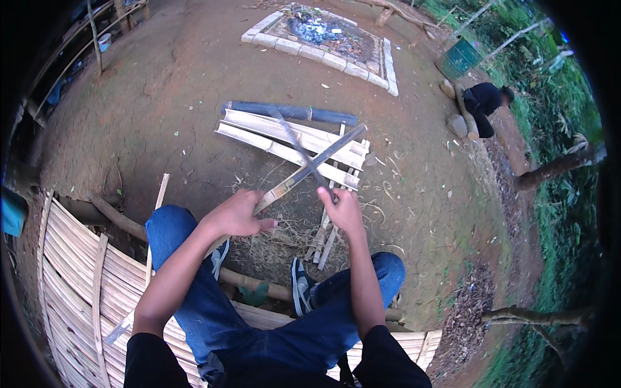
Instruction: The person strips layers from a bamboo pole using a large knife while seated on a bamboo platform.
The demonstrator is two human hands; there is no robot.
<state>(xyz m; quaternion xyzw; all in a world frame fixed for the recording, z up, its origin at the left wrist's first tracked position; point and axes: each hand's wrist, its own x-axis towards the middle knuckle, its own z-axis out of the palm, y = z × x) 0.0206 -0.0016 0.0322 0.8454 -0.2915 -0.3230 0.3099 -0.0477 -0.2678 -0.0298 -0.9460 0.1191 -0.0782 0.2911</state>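
Note:
My left hand (238, 213) is closed around the near end of a split bamboo strip (341, 144), which slants up and away to the right. In my right hand (343, 209) is the handle of a long-bladed knife (290, 134). Its blade, slightly blurred, points up and to the left and crosses the strip a little beyond my hands. On the ground past them lie several pale split bamboo halves (272, 145) beside a dark bamboo piece (297, 112). Narrow bamboo slats (325, 240) and curled shavings (388, 187) lie below my right hand.
I sit on a bamboo slat bench (71, 284), with another blade (119, 328) lying by my left arm. Ahead, a brick-edged fire pit (284, 45) holds ash. Farther right are a green drum (459, 59), a crouching person (482, 107) and tree branches (550, 317).

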